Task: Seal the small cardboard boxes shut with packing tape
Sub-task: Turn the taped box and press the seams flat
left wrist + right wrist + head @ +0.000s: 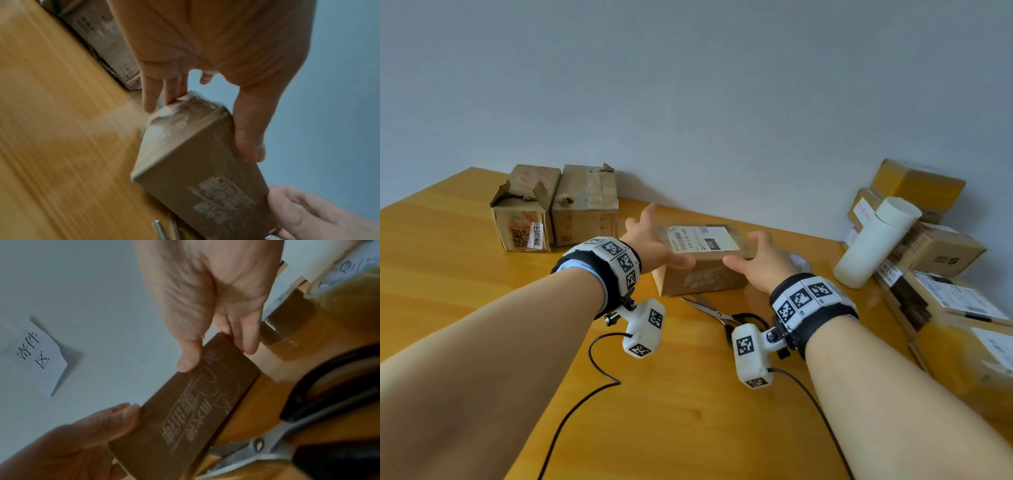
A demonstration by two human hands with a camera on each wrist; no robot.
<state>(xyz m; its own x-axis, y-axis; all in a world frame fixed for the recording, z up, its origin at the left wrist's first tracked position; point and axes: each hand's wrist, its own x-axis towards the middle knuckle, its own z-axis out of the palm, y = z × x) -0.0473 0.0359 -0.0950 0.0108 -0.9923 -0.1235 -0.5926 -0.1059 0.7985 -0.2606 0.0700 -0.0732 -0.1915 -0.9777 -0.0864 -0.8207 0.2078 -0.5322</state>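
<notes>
A small brown cardboard box (698, 277) with a white shipping label on top sits on the wooden table (465, 267), in the middle. My left hand (667, 236) grips its left end, thumb on the near top edge, fingers round the crumpled, taped end (164, 123). My right hand (746, 250) grips the right end, thumb on the printed front face (195, 410), fingers down the end. A tape roll (287, 332) lies just behind my right hand, mostly hidden in the head view.
Scissors (714, 312) lie on the table right in front of the box. Two torn boxes (551, 209) stand at the back left. A pile of boxes (935, 250) and a leaning white roll (873, 243) crowd the right side. The wall runs close behind.
</notes>
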